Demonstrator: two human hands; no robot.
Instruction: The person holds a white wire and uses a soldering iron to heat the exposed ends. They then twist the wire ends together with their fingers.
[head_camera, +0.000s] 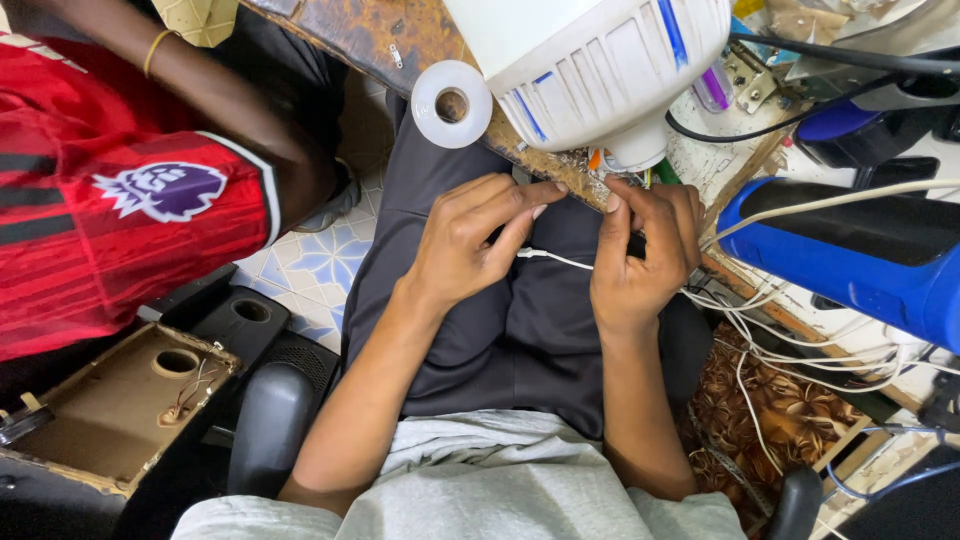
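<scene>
thin white wire (555, 259), pinched taut, both hands

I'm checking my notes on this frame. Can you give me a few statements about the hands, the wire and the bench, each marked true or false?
1. Both hands, left hand and right hand, hold a thin white wire. True.
2. A large white bulb housing lies on the bench above the hands. True.
3. The roll of clear tape is on the floor. False: it sits at the bench edge.
4. The nearby person's shirt is green. False: it is red and black.
</scene>
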